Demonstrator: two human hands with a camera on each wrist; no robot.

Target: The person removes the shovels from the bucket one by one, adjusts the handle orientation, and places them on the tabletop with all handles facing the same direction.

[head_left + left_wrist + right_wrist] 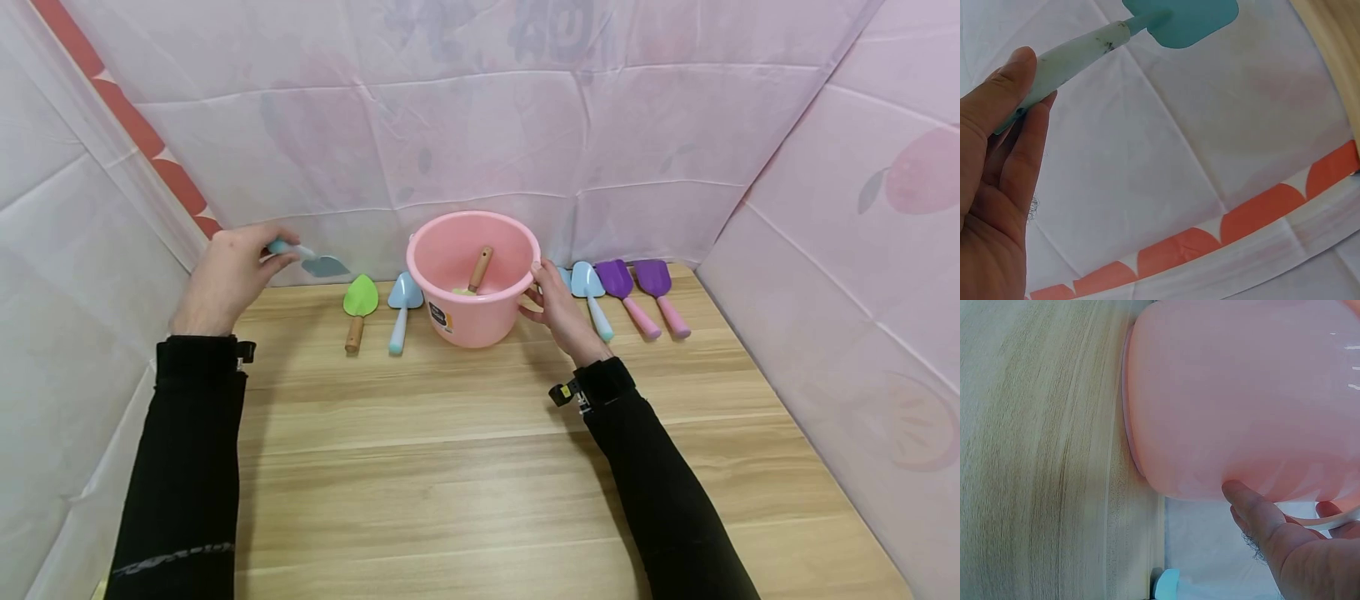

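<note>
Left hand (228,275) grips a teal shovel (318,262) raised left of the pink bucket (474,287); right hand (561,310) holds the bucket's right wall. One wooden-handled shovel (477,273) is already inside. Six shovels remain on the table (487,467): green (358,307), blue (402,304) left; blue (591,296), two purple (637,296) right.

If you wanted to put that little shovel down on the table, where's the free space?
The wide front of the table, between the two sleeves, is bare. The back edge is crowded: green shovel and blue shovel left of the pink bucket, three more shovels right of it.
</note>
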